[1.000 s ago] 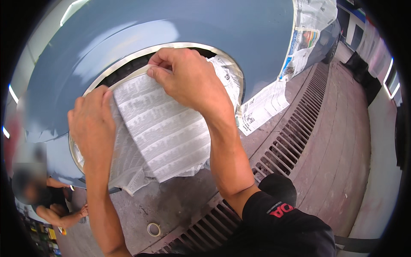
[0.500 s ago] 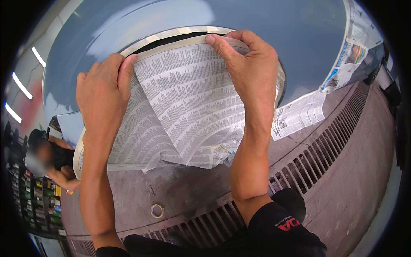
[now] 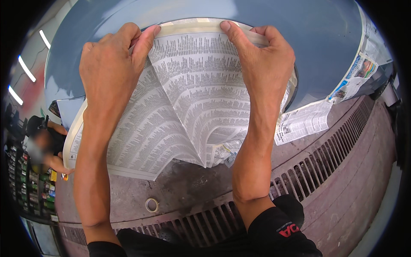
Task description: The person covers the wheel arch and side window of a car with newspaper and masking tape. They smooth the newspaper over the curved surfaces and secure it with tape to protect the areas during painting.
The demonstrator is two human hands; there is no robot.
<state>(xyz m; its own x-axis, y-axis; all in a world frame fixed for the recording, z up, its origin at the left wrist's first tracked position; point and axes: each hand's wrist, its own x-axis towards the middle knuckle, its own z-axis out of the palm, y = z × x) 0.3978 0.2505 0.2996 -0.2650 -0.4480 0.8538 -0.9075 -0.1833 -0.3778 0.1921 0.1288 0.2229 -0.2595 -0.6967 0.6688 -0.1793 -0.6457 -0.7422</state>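
A large printed newspaper sheet [image 3: 192,90] hangs in front of the grey-blue car body panel [image 3: 308,38], edged along its top with cream masking tape [image 3: 186,28]. My left hand [image 3: 112,64] pinches the taped edge between thumb and fingers at the left. Farther right, my right hand [image 3: 269,58] grips the same edge, thumb in front and fingers partly hidden behind. Between my hands, the taped edge lies along the curved rim of the panel's opening. A crease runs down the sheet, and its lower part hangs loose in folds.
On the floor lies a roll of masking tape [image 3: 152,205], beside a metal drain grate [image 3: 325,162]. More newspaper [image 3: 304,122] is taped along the car at the right. At the left, a person [image 3: 51,141] is near stocked shelves [image 3: 28,180].
Both hands have moved up with the newspaper's taped edge. The dark gap that showed above the edge is now covered. The sheet's crease and lower folds have shifted right.
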